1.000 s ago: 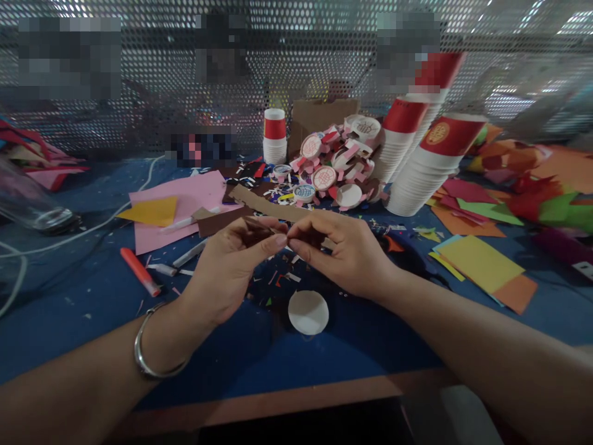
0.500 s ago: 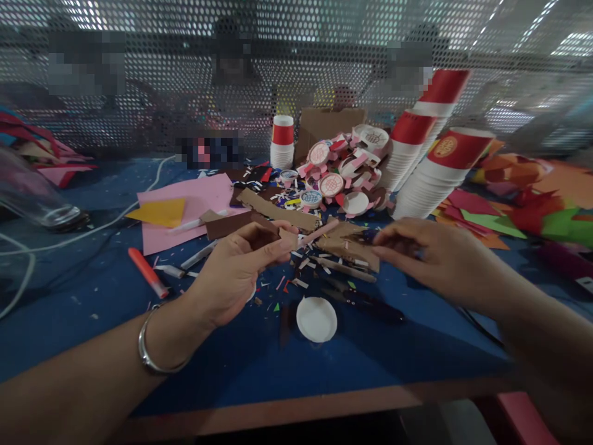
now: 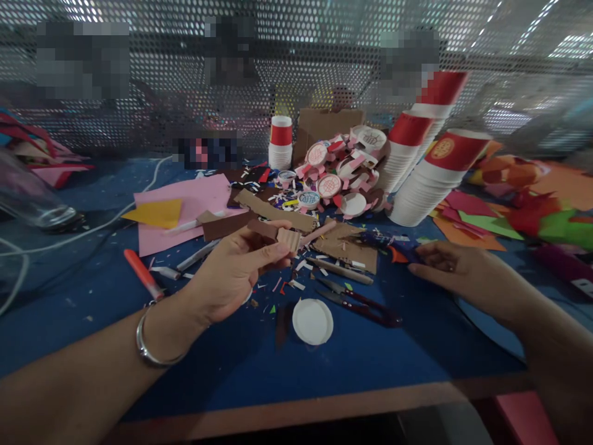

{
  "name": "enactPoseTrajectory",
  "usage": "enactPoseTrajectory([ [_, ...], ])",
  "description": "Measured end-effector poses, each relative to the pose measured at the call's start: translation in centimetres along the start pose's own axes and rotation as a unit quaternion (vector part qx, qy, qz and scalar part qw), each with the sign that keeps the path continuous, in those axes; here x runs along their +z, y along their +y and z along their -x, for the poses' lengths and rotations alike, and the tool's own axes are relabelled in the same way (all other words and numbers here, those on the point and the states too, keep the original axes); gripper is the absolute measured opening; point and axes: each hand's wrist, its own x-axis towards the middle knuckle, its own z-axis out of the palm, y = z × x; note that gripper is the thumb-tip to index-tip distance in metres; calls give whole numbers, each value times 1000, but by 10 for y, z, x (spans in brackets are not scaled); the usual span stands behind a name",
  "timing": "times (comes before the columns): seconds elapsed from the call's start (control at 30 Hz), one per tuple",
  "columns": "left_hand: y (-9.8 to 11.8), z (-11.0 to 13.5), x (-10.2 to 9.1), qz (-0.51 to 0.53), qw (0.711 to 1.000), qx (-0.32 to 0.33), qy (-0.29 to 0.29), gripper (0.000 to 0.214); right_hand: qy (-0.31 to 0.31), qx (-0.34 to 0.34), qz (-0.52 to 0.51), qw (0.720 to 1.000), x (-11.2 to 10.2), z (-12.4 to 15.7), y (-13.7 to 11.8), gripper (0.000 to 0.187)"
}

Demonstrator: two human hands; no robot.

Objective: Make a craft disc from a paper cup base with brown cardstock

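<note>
My left hand [image 3: 241, 266] is closed, pinching a small folded piece of cardboard [image 3: 290, 240] with a ribbed edge facing me. A thin pink paper strip [image 3: 319, 232] extends just beyond it; whether it touches the piece I cannot tell. My right hand [image 3: 449, 262] has its fingers curled at the near end of a dark blue glue gun [image 3: 386, 240] with an orange trigger, lying across brown cardboard [image 3: 352, 247]. Below, between the hands, lies a round white paper cup bottom [image 3: 312, 321]. Thread snips [image 3: 361, 303] with dark handles rest right of it.
Behind is a heap of pink-and-white paper pieces [image 3: 328, 184] beside stacked red-and-white paper cups [image 3: 421, 182]. Pink paper [image 3: 185, 191], an orange-red marker [image 3: 142, 272] and a glass jar [image 3: 41, 198] lie left. Coloured paper scraps [image 3: 486, 216] are at right. Perforated metal stands behind.
My right hand has moved right and slightly down, and more of the glue gun shows. My left hand has turned the cardboard piece so its ribbed edge is visible.
</note>
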Motion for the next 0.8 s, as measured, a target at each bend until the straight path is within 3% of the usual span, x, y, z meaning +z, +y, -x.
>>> enactPoseTrajectory([
  [0.17,2,1,0,3,1000,-26,4,19,-5,26,-70,997,-3,3,3,54],
  [0.27,4,1,2,4,999,-36,5,22,-7,71,-204,976,-6,10,4,39],
  [0.4,4,2,1,14,999,-38,2,22,-3,158,-430,889,-4,23,-1,34],
  [0.5,5,2,0,12,999,-38,2,19,-19,209,-532,820,2,32,-11,35],
  [0.57,5,2,0,5,999,-44,8,17,-37,201,-566,799,6,36,-19,31],
  [0.67,7,2,2,2,999,-50,14,23,-83,171,-568,800,11,41,-30,30],
  [0.8,7,2,3,8,999,-45,7,22,-180,90,-521,830,17,43,-34,26],
])
